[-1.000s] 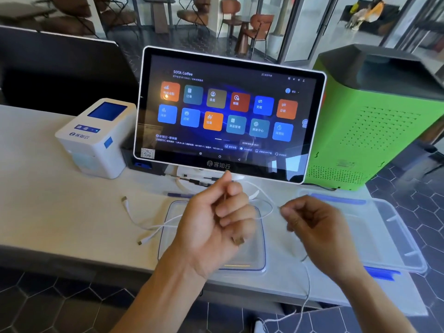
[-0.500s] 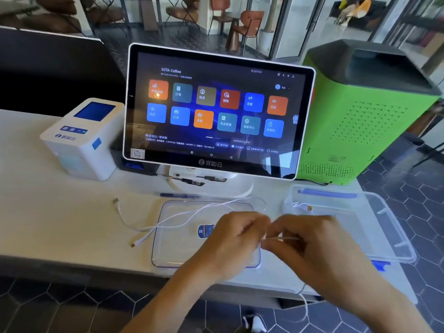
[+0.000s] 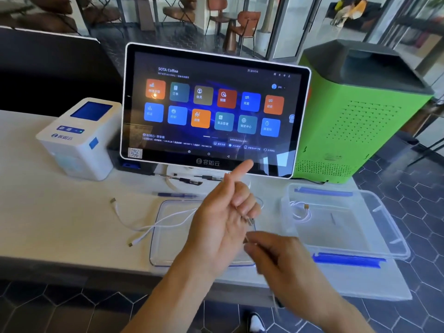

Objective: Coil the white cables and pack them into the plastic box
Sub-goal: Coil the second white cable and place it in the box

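My left hand [image 3: 223, 222] is raised over the clear box lid [image 3: 168, 236], index finger pointing up, the other fingers curled round a white cable whose metal plug [image 3: 250, 221] sticks out below them. My right hand [image 3: 276, 258] pinches the same thin cable just beneath; the cable trails down off the table edge. A second white cable [image 3: 134, 227] lies loose on the table and across the lid, both plugs free. The clear plastic box [image 3: 384, 227] with blue latches stands at the right, holding one coiled white cable [image 3: 300, 212].
A touchscreen terminal [image 3: 211, 111] stands behind my hands, a white receipt printer [image 3: 77, 140] at the left, a green machine [image 3: 360, 111] at the right. Pens [image 3: 177, 195] lie by the terminal's foot. The table's front edge is close to me.
My left hand has risen from the table edge and its index finger now points up. My right hand has dropped below it, still pinching the cable.
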